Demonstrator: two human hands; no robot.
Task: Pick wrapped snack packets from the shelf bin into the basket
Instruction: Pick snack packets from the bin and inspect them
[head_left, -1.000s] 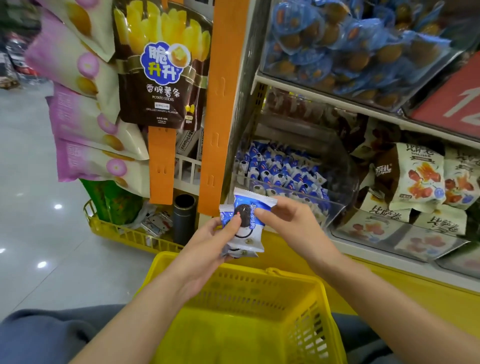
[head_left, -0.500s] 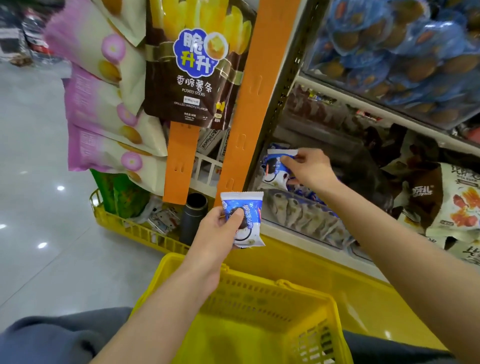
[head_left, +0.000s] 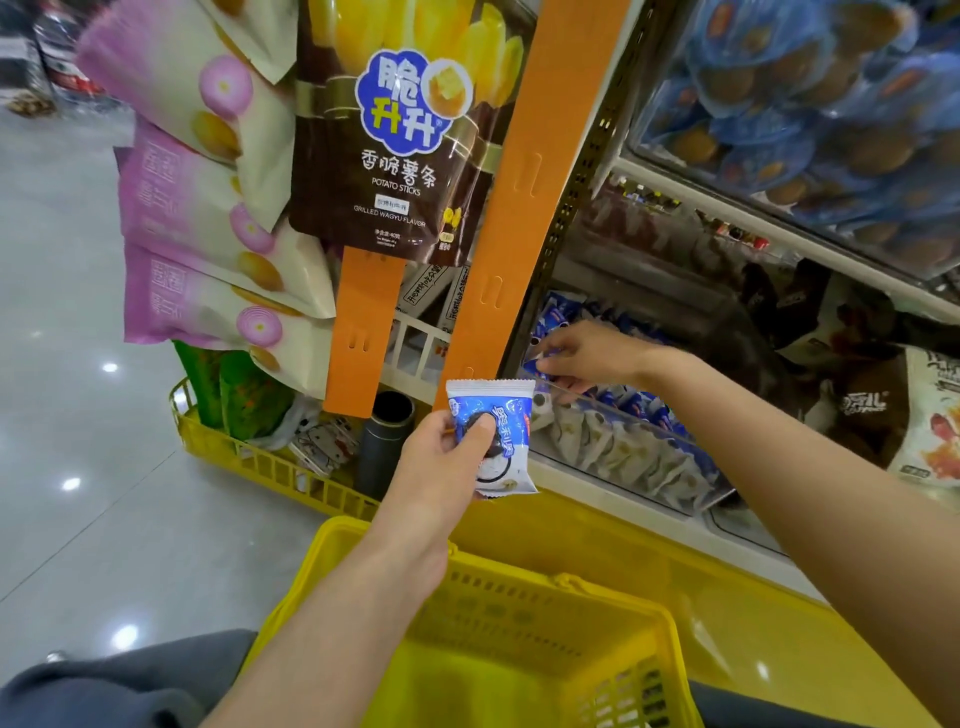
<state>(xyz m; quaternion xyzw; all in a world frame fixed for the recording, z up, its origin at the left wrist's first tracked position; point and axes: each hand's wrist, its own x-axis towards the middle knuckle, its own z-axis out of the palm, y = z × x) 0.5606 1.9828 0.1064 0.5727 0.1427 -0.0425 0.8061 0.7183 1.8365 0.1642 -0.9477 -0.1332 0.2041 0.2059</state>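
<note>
Clearly the left hand (head_left: 441, 467) has its fingers closed on one blue-and-white snack packet (head_left: 493, 439), thumb pressed flat over the printed cookie and the other fingers hidden behind it. The packet stands upright, above and just beyond the far rim of the yellow basket (head_left: 483, 644), not yet over its open middle. Its top crimped seam sticks up free above the thumb; the bottom seam hangs below the fingertips.

The right hand (head_left: 587, 358) reaches into the clear shelf bin (head_left: 623, 441), fingers curled down among the heap of matching packets (head_left: 649, 410). A bit of blue wrapper shows at the fingertips, but whether they have actually pinched a packet I cannot tell.

Judging by looks, each packet is light, a puffed film pillow around a brittle cookie. The film seems smooth and probably slippery, so a pinch across the flat faces, as the left thumb does, should hold best; the crimped end seams offer a firmer edge just beyond the fingertips. A hard squeeze would likely crack the contents, and dragging one from the heap may tip its neighbours over the bin's low front wall.
</note>
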